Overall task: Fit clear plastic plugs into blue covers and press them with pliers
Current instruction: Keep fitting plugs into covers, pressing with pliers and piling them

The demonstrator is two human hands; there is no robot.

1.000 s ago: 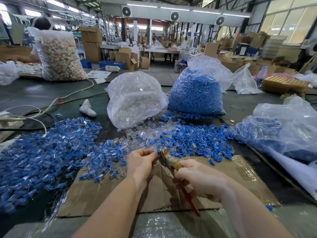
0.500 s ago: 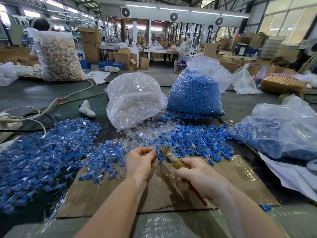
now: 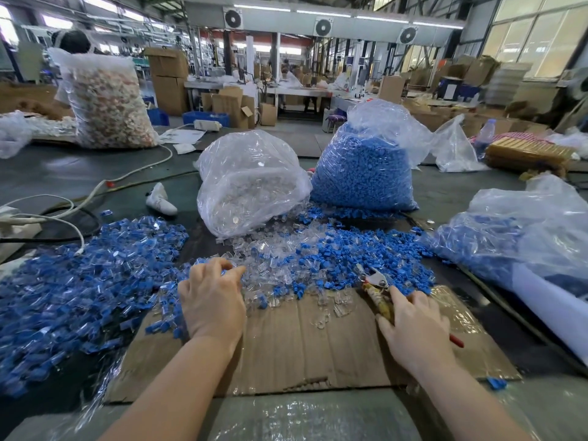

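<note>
My left hand [image 3: 211, 300] reaches forward into the loose clear plugs [image 3: 270, 259]. Its bent fingertips touch the pieces where they meet the blue ones, and I cannot see whether they pinch one. My right hand [image 3: 413, 329] lies on the cardboard sheet [image 3: 302, 345] and holds the pliers [image 3: 377, 288] by their taped handles. The index finger lies along them, and the jaws point at the heap of blue covers [image 3: 366, 249]. A wide pile of blue pieces with clear parts [image 3: 79, 281] spreads out on the left.
Behind the heaps stand a bag of clear plugs [image 3: 251, 183] and a bag of blue covers [image 3: 362, 167]. Another bag of blue parts [image 3: 525, 230] lies at the right. White cables [image 3: 63, 211] run across the left of the table. A person [image 3: 71, 43] sits far back left.
My hands were together at the cardboard's middle with the pliers raised. Now they are apart: the left has gone forward into the pile, and the right has swung out and lowered the pliers.
</note>
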